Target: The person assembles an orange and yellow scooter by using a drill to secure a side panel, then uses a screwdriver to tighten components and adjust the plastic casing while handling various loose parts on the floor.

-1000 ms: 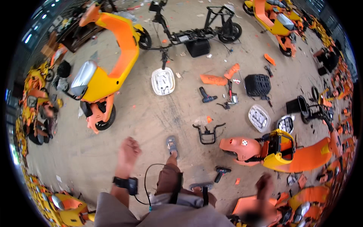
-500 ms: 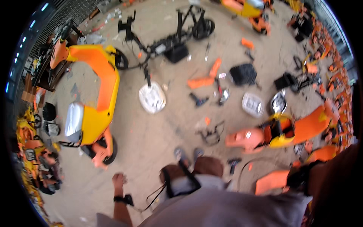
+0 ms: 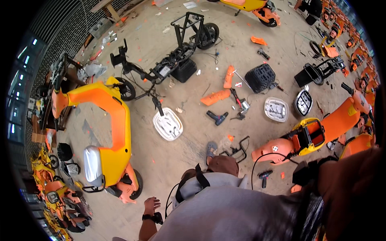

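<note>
My left hand (image 3: pixel 152 205) hangs low beside my body with nothing in it, its fingers loosely stretched and apart. A black device on a strap (image 3: pixel 154 217) sits round that wrist. Left of the hand, apart from it, stands a yellow and orange scooter (image 3: pixel 120 140) with a silver seat. My right arm (image 3: pixel 345 188) fills the lower right, dark and close, with another black strapped device (image 3: pixel 304 173) on it; the right hand itself does not show. Near my feet lie a black bent-tube frame (image 3: pixel 240 152) and a cordless drill (image 3: pixel 264 177).
A bare black scooter chassis (image 3: pixel 165 71) stands ahead. On the floor lie a white tray (image 3: pixel 168 124), a second drill (image 3: pixel 217 117), orange panels (image 3: pixel 216 97), a black basket (image 3: pixel 260 78) and a pale tray (image 3: pixel 276 109). An orange scooter body (image 3: pixel 277 149) lies at the right.
The view has shifted and turned, so the floor things sit elsewhere in the picture. My left hand shows farther right and lower, its fingers more stretched. One foot now shows instead of two.
</note>
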A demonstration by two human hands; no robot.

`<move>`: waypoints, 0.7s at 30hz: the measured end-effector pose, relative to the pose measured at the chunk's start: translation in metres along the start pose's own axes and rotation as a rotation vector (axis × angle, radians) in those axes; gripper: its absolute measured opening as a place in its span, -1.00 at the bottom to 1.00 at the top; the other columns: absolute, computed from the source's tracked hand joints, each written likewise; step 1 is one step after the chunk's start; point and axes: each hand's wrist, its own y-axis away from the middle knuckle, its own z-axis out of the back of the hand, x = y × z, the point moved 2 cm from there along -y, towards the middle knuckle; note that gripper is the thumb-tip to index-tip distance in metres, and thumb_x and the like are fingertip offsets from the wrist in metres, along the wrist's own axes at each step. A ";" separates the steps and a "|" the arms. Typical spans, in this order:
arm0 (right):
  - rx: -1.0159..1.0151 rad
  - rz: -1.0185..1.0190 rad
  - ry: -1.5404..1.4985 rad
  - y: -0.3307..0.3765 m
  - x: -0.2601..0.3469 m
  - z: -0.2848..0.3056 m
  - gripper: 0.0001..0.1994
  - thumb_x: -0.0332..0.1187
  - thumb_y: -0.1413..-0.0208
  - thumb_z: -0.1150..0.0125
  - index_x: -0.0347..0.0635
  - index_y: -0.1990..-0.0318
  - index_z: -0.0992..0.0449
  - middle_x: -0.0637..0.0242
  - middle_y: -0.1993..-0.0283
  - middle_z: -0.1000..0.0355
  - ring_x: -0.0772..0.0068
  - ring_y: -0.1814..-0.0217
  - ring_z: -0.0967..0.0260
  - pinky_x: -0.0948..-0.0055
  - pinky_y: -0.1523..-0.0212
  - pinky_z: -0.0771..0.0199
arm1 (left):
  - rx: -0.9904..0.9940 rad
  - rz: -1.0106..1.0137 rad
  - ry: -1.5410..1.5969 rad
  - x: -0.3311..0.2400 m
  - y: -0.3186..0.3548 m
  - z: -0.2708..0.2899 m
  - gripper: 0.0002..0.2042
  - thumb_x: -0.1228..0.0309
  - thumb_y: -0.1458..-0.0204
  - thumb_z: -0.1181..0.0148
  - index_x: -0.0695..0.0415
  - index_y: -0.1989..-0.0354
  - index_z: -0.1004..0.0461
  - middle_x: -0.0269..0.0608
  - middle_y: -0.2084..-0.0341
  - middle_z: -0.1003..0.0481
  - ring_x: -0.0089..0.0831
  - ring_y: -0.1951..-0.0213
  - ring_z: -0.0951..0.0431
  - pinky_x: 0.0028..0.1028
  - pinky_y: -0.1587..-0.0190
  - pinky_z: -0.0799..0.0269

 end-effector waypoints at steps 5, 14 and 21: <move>0.059 -0.048 0.220 -0.013 -0.027 -0.019 -0.94 -0.42 -0.14 0.00 -0.15 0.34 -0.28 0.38 0.38 -0.18 0.67 0.46 -0.12 0.72 0.51 -0.08 | 0.048 -0.354 -0.089 -0.127 -0.013 -0.037 -0.80 0.37 -0.12 -0.03 0.27 0.23 -0.40 -0.07 0.49 -0.51 -0.30 0.59 -0.54 -0.38 0.59 -0.51; 0.679 0.089 1.537 -0.075 0.001 -0.089 -0.85 -0.36 -0.26 0.17 -0.16 0.22 -0.36 0.30 0.27 -0.34 0.63 0.44 -0.25 0.68 0.50 -0.22 | 0.235 -0.101 -0.150 -0.243 -0.055 -0.070 -0.89 0.42 -0.13 -0.03 0.20 0.36 -0.40 -0.18 0.56 -0.49 -0.43 0.63 -0.48 -0.51 0.57 -0.44; 0.346 -0.119 1.065 -0.115 -0.007 -0.114 -0.77 -0.32 -0.31 0.21 -0.19 0.14 -0.40 0.31 0.27 -0.36 0.64 0.45 -0.27 0.65 0.50 -0.25 | 0.130 -0.001 -0.416 -0.361 -0.123 -0.108 -0.80 0.36 -0.15 0.02 0.24 0.21 -0.41 -0.07 0.43 -0.53 -0.34 0.56 -0.51 -0.42 0.48 -0.51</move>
